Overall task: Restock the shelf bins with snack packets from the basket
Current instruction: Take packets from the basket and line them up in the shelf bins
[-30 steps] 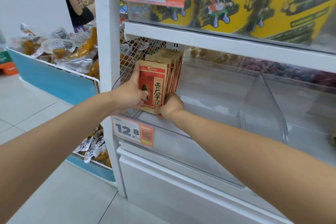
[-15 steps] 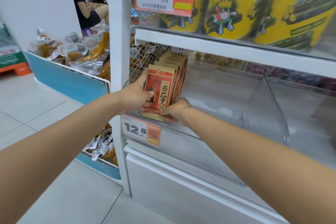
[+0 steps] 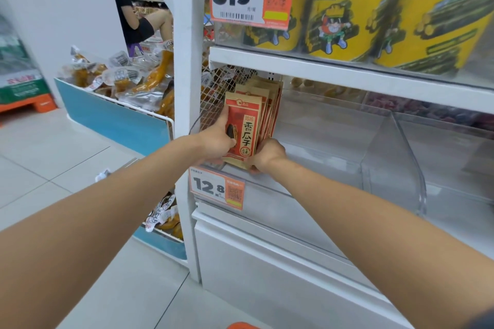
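- Red-and-kraft snack packets (image 3: pixel 247 128) stand upright as one stack at the far left end of the clear shelf bin (image 3: pixel 334 147). They are close against the wire mesh side panel (image 3: pixel 213 93) and above the 12.8 price tag (image 3: pixel 216 188).
- Little has changed over the last second: the stack sits in the same corner, and both hands are on it as before. The view has mostly just drifted, so the bin looks a little nearer.
- The left hand (image 3: pixel 216 140) still braces the front packet, thumb lying up its left edge and the other fingers curled against the lower face, clamped on the stack.
- The right hand (image 3: pixel 267 155) has stayed at the lower right corner, fingers wrapped round the base of the stack, squeezing it leftward toward the other hand.
- The packets look slightly more squared up than a second ago, though the back ones still fan out to the right.
- My reading is that the load is already delivered and this is the tidying step: aligning it and making it stand before letting go.
- The rest of the bin up to the clear divider (image 3: pixel 398 165) holds no packets, so plenty of restocking remains.
- An orange sliver (image 3: pixel 242 325) at the bottom edge may be the basket; I cannot tell.
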